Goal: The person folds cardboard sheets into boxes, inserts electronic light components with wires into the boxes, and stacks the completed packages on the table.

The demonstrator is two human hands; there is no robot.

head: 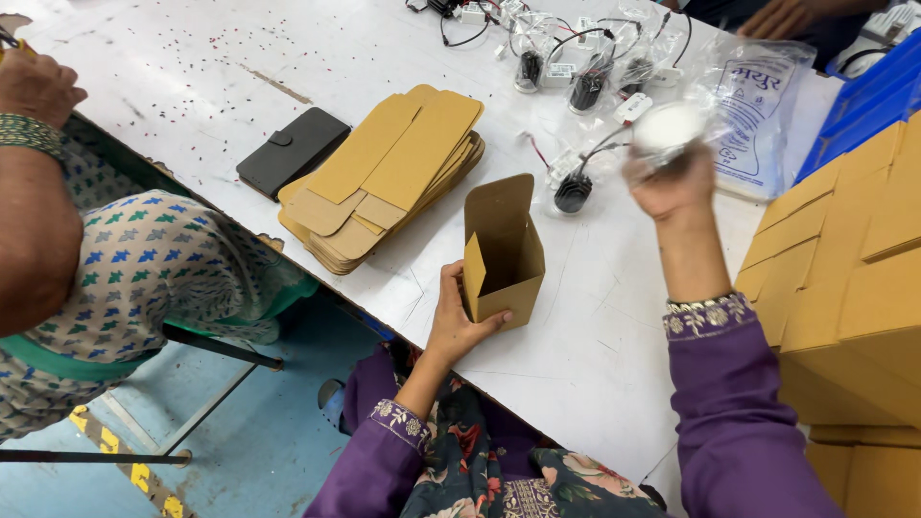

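On the white tabletop [595,364], beside a stack of flat cardboard blanks [384,177], the left hand [456,321] closes its grip around an upright open brown box [504,254], while the right hand [676,182], raised, grips a blurred white round object [669,127].

Brown open box [503,251], purple sleeves [729,403] (embroidered cuffs), black wallet [293,150]

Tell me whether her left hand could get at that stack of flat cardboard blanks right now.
Probably not freely: the left hand is gripping the open brown carton. The stack of flat blanks lies just beyond it on the white table, with nothing between.
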